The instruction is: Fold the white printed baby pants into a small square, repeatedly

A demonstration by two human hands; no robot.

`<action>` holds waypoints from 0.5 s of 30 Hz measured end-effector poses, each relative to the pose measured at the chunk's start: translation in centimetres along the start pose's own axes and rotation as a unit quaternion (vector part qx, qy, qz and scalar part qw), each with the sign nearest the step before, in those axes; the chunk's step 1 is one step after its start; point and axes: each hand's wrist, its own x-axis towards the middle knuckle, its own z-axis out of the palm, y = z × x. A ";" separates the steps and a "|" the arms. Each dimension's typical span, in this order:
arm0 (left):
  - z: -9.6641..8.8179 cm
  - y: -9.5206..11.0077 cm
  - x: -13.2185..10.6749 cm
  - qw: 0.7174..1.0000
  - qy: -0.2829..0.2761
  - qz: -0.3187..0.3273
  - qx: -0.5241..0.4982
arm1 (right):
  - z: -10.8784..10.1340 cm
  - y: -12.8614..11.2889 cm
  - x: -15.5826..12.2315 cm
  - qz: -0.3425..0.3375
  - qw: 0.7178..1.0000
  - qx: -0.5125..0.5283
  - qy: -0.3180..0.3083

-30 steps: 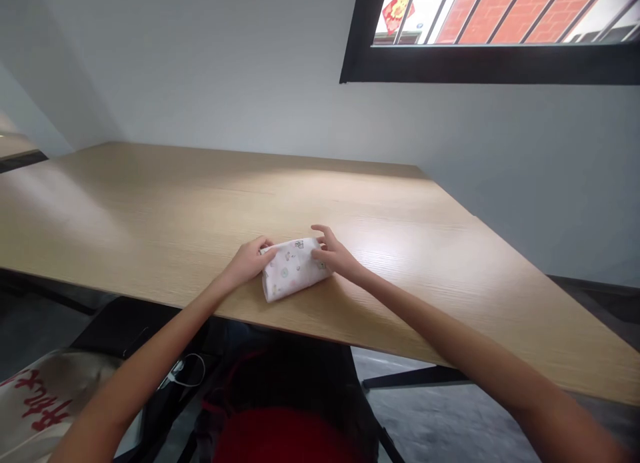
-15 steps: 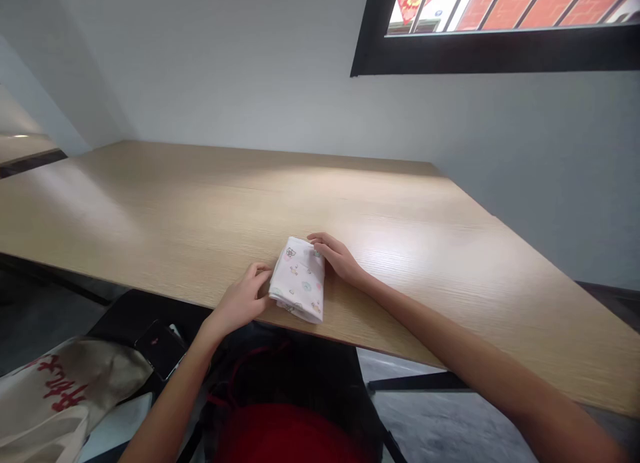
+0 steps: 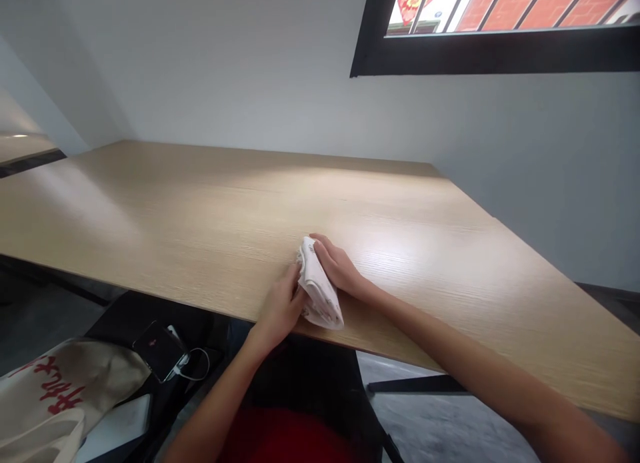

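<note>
A folded white cloth [image 3: 321, 291] with a small printed pattern stands tilted on its side near the table's front edge. My left hand [image 3: 283, 302] grips its left face, with the thumb and fingers against the layers. On the other side my right hand [image 3: 338, 266] is curled round the cloth's far right part, thumb along the top fold. The fingertips of both hands are partly hidden by the cloth.
The cloth is on a wide light-wood table [image 3: 225, 203] that reaches a grey wall. Lower left, a black seat holds a phone [image 3: 161, 350] with a white cable, a cream bag [image 3: 95, 376] with red writing and a pale flat object [image 3: 117, 428]. A barred window [image 3: 500, 50] is upper right.
The cloth lay flatter and wider; now it is tipped up and squeezed narrower. My left hand has moved right with its side of the cloth. My right hand has closed round it.
</note>
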 end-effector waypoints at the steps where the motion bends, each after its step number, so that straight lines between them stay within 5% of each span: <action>1: 0.2 0.3 -0.4 1.000 -0.012 -0.003 -0.025 | -0.9 -0.7 0.1 0.026 0.999 0.008 -0.022; 5: 1.7 2.9 -2.3 0.986 -0.157 0.015 -0.060 | -6.5 -4.9 -2.1 0.005 0.994 -0.022 -0.110; 8: 4.2 4.9 -3.6 0.942 -0.315 0.071 -0.095 | -10.1 -7.1 -7.6 -0.020 0.973 -0.120 -0.198; 11: 7.7 5.4 -4.3 0.887 -0.385 0.167 -0.195 | -11.3 -5.8 -14.8 0.029 0.948 -0.194 -0.250; 15: 11.4 5.1 -4.6 0.873 -0.365 0.250 -0.207 | -10.7 -0.7 -22.6 0.020 0.970 -0.207 -0.130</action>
